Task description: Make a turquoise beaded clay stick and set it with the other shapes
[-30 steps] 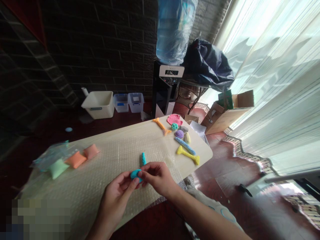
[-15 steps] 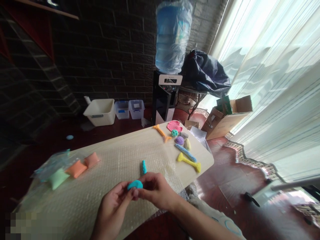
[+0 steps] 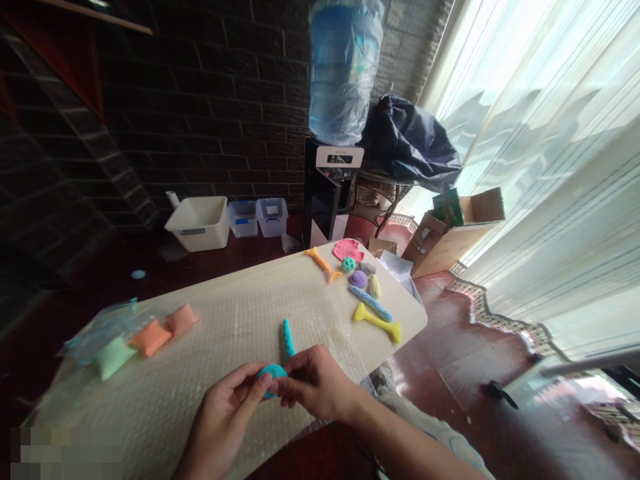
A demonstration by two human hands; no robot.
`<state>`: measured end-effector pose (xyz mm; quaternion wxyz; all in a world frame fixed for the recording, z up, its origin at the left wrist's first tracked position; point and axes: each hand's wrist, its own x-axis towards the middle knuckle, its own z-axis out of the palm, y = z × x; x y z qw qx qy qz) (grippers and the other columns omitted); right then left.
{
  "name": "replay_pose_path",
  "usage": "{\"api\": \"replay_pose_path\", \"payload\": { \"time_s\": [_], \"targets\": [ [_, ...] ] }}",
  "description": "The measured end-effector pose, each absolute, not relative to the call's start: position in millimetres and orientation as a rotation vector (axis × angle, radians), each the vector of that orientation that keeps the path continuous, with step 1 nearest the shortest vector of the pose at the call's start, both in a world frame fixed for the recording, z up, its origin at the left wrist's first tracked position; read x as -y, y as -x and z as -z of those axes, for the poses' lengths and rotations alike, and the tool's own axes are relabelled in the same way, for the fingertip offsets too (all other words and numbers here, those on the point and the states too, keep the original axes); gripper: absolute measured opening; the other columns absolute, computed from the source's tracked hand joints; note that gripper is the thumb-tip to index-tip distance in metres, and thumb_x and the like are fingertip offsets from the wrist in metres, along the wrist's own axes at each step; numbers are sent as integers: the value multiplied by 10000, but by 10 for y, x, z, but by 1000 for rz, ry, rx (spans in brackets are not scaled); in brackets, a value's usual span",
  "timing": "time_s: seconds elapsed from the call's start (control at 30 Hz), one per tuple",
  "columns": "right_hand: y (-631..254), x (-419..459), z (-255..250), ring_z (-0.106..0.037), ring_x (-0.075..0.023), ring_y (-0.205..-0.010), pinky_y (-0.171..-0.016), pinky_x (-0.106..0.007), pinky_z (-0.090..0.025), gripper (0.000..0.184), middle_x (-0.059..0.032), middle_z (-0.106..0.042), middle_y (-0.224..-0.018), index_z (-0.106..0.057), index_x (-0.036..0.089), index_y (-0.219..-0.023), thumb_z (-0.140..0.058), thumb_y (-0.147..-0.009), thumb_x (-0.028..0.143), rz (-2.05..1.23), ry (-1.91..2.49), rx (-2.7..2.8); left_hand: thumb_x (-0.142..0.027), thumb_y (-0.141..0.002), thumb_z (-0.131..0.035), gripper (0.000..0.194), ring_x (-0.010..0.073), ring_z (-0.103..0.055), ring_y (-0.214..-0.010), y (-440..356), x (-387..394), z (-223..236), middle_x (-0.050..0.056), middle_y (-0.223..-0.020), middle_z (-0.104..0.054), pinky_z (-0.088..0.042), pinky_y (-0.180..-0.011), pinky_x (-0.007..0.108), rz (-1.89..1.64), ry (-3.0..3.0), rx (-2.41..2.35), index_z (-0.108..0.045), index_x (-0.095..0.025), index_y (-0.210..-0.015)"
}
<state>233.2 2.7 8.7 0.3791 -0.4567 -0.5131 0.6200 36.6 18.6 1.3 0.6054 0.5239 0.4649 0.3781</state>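
A flattened piece of turquoise modelling clay (image 3: pixel 271 373) is pinched between both hands above the table. My left hand (image 3: pixel 233 400) grips its left side, the thumb pressed on its face. My right hand (image 3: pixel 315 383) closes thumb and fingers on its right edge. Just beyond the hands, a bumpy turquoise clay roll (image 3: pixel 288 337) lies on the bubble wrap (image 3: pixel 235 327); its near end reaches the right hand.
Clay pieces sit at the table's right end, among them a yellow bone shape (image 3: pixel 377 323), a blue roll (image 3: pixel 371 303), a purple lump (image 3: pixel 357 279) and an orange bone shape (image 3: pixel 323 265). Soft packets, one orange (image 3: pixel 150 337), lie left. A water dispenser (image 3: pixel 333 190) stands behind.
The turquoise clay has turned so that more of its round face shows. My left thumb has moved up onto it, and the right fingers have shifted along its edge.
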Motion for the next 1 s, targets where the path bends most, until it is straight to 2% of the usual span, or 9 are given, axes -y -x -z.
{"api": "replay_pose_path", "payload": {
  "time_s": [0.1, 0.3, 0.43, 0.6, 0.67, 0.8, 0.9, 1.0],
  "targets": [
    [-2318, -27, -48, -629, -125, -577, -568, -227, -488, 547, -34, -684, -659, -761, 113, -818, -889, -721, 636, -1629, 1155, 1280, -553, -830, -807, 410, 255, -783, -842, -334, -191, -5, 97, -940, -833, -643, -776, 293, -887, -1265, -1117, -816, -171, -977],
    [-2273, -40, -74, -662, -134, -600, -580, -240, -529, 662, -51, -733, -744, -770, 124, -1032, -911, -668, 659, -1665, 1067, 1128, -545, -809, -827, 404, 263, -774, -835, -311, -176, -3, 93, -930, -833, -633, -762, 293, -866, -1279, -1106, -839, -181, -984],
    [-2265, -45, -89, -662, -127, -612, -616, -245, -543, 650, -69, -734, -721, -809, 106, -912, -866, -687, 713, -1661, 1042, 1121, -587, -816, -808, 448, 265, -777, -815, -360, -156, -21, 111, -899, -826, -633, -730, 297, -864, -1207, -1101, -829, -162, -958],
    [-2282, -63, -72, -629, -117, -574, -578, -237, -504, 642, -66, -725, -696, -803, 102, -863, -854, -700, 720, -1578, 1073, 1101, -558, -738, -886, 584, 286, -793, -879, -420, -162, -48, 146, -1094, -814, -661, -744, 350, -880, -1035, -1106, -762, -162, -1149],
    [-2285, -66, -85, -613, -112, -562, -559, -231, -486, 623, -60, -716, -687, -795, 104, -848, -848, -720, 710, -1556, 1074, 1109, -552, -706, -910, 574, 285, -791, -869, -434, -170, -46, 147, -1055, -817, -661, -751, 349, -846, -1032, -1091, -774, -147, -1089],
    [-2268, -49, -98, -581, -109, -548, -534, -226, -454, 580, -46, -688, -662, -791, 106, -836, -836, -765, 680, -1464, 1154, 1175, -554, -742, -884, 475, 260, -770, -859, -423, -176, -14, 123, -961, -821, -642, -770, 311, -808, -1118, -1079, -809, -145, -972],
    [-2264, -22, -63, -606, -123, -599, -550, -226, -454, 534, -51, -711, -737, -810, 123, -986, -852, -789, 618, -1367, 1212, 1263, -551, -758, -873, 458, 234, -751, -815, -382, -174, 12, 107, -940, -822, -623, -739, 281, -816, -1147, -1118, -819, -152, -976],
    [-2280, -10, -28, -633, -134, -648, -588, -233, -478, 597, -51, -730, -810, -786, 157, -1188, -880, -777, 579, -1401, 1163, 1291, -563, -750, -875, 482, 217, -733, -772, -353, -170, 14, 96, -914, -819, -612, -718, 269, -820, -1144, -1147, -821, -149, -992]
  ]
}}
